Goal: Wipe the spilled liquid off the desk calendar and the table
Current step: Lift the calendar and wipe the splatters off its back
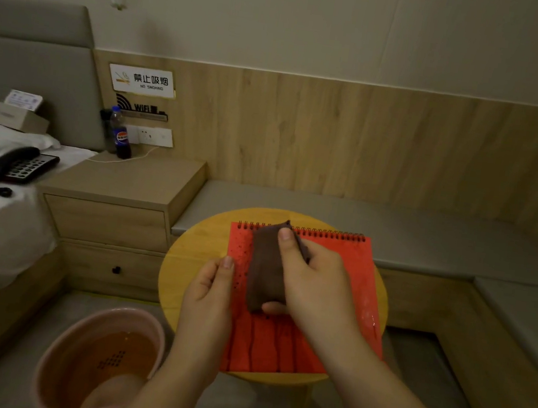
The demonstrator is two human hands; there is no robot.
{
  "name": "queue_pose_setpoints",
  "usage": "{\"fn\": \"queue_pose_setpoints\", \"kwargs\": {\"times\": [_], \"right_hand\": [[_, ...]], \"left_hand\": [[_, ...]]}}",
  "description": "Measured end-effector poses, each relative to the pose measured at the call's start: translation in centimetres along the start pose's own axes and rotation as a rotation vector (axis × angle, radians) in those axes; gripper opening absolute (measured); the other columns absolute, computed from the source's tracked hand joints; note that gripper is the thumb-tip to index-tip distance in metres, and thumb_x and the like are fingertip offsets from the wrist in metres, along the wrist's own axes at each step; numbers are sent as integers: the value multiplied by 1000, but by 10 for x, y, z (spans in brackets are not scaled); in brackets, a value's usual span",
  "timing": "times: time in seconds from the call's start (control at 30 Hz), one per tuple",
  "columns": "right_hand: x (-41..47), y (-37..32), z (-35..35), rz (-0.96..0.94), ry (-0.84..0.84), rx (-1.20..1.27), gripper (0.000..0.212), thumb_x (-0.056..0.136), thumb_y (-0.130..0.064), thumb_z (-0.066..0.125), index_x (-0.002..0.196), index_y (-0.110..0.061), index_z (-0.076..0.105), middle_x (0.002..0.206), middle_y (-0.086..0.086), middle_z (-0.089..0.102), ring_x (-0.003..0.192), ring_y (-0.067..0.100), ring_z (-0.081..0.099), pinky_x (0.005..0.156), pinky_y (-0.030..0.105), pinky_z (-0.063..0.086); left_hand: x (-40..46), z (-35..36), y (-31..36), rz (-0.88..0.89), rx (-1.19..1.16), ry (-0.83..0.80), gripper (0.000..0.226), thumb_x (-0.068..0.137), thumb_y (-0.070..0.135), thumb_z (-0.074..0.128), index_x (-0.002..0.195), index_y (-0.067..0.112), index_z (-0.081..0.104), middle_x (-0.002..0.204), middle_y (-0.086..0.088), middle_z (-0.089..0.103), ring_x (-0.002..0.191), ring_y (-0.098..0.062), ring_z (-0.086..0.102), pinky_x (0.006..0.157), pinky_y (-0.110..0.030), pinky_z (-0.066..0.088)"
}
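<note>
Pressing down on a folded brown cloth (267,266), the right hand (317,283) had its fingers (285,237) clamped on the cloth, thumb tucked under its near end. The cloth lay on the upper left part of a red desk calendar (347,277), reaching up to the spiral binding at the far edge. Dark droplets speckled the red page left of the cloth, and wet streaks ran down its near half.

The left hand (210,294) gripped the calendar's left edge, thumb on top of the page and the other fingers curled out of sight beneath.

The calendar lay flat on a small round yellow counter (196,245) and covered most of it.

On the floor to the left stood a pink basin (68,341) holding brownish water. Farther left were a bed with a black telephone (11,167) on it, and a wooden nightstand (125,180) with a cola bottle (120,132).
</note>
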State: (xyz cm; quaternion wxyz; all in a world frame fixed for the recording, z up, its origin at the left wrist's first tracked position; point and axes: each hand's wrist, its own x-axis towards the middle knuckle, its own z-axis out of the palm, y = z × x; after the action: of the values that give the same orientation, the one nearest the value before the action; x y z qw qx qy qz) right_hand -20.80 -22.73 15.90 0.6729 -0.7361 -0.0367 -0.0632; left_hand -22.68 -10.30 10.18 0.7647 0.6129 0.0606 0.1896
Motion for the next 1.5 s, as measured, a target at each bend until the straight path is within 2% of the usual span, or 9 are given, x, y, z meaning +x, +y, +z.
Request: {"fn": "queue_pose_setpoints", "kwargs": {"times": [0.07,0.2,0.27,0.57,0.8,0.93,1.17,1.37,1.5], "right_hand": [[1,-1,-8,15,30,2,36,93,-58,58,85,-28,75,80,11,74,57,22,76,46,43,62],[3,-2,-34,41,96,-1,27,97,-54,59,79,-43,75,85,9,75,61,17,76,48,41,62],[4,-2,-48,56,129,1,27,97,-53,59,76,-49,75,88,8,75,64,18,77,48,38,62],[10,2,-85,66,240,26,27,98,-51,60,76,-50,76,73,-12,77,63,12,77,44,33,59],[11,6,-66,51,195,8,22,96,-53,61,83,-44,77,78,2,78,63,16,77,46,38,61],[7,7,-43,23,135,-30,28,95,-56,59,82,-37,75,73,8,73,57,21,76,47,44,62],[-2,6,-7,19,36,-38,41,86,-64,58,84,-26,74,73,9,72,54,22,75,44,46,61],[-4,4,-10,26,56,-26,31,95,-55,60,82,-32,76,74,8,74,57,20,75,45,41,61],[-7,2,-43,55,120,19,27,97,-50,61,77,-43,77,75,0,77,61,17,76,45,35,59]], "left_hand": [[0,-2,0,-17,-9,15,34,107,36,50,92,18,74,97,-22,75,85,-26,67,76,-41,58],[3,-9,-2,-35,-25,43,33,105,41,52,82,32,73,85,-1,72,80,-19,64,67,-31,55],[4,-12,-3,-48,-38,44,34,106,42,51,83,36,77,87,2,78,85,-18,71,75,-35,57],[3,-13,1,-90,-48,68,32,106,41,51,91,37,78,106,-12,80,107,-37,73,96,-56,57],[1,-6,2,-71,-42,66,35,106,41,51,83,38,77,97,-8,80,91,-22,73,81,-40,58],[0,-2,2,-83,-45,67,32,105,41,51,89,24,73,92,-8,73,85,-23,67,76,-40,57],[-2,1,5,-90,-74,64,34,106,36,52,99,9,71,100,-28,73,86,-27,65,83,-49,57],[1,-10,1,-74,-64,58,34,107,39,50,89,29,78,91,-10,79,85,-23,70,72,-36,60],[5,-19,3,-92,-74,67,33,106,43,51,89,36,79,103,-13,79,95,-27,73,90,-54,58]]}}
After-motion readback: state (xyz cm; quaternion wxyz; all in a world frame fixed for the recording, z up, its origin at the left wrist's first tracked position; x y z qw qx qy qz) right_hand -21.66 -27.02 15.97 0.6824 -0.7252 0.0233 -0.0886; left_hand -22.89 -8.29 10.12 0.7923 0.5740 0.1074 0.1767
